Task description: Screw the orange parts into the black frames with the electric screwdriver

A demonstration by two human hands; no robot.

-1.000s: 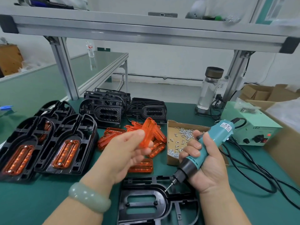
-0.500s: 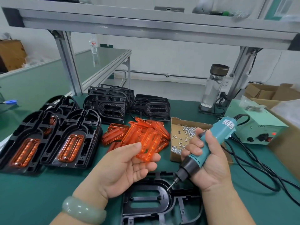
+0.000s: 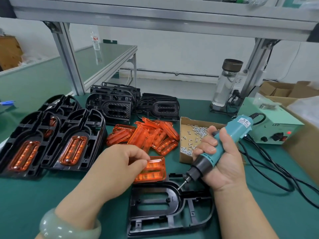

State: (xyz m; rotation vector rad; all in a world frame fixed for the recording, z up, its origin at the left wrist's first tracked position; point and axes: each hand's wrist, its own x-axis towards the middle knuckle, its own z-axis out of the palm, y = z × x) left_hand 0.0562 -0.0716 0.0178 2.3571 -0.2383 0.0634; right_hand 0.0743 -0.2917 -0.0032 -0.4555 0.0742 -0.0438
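Here the green tabletop point(image 3: 34, 195) fills the lower view, under an aluminium shelf point(image 3: 155, 14) on slanted posts, with a white wall point(image 3: 181, 49) behind. A second green table point(image 3: 86, 62) runs off to the left. The left hand point(image 3: 120, 163) pinches an orange part point(image 3: 151, 171) by its upper edge, just beyond the near end of the empty black frame point(image 3: 155, 219) lying flat in front. The right hand point(image 3: 222, 163) is wrapped round the teal screwdriver point(image 3: 222, 145), which tilts down-left with its bit at the frame's curved rim (whether it touches, I cannot tell). Its cable point(image 3: 276, 173) loops across the tabletop to a pale green power box point(image 3: 269, 125) showing a red light. A pile of orange parts point(image 3: 146, 135) lies between the fitted frames point(image 3: 72, 140) on the left and a cardboard tray of screws point(image 3: 191, 135). Bare frames point(image 3: 120, 104) are stacked at the back, and a glass bottle point(image 3: 226, 83) stands near the right post.
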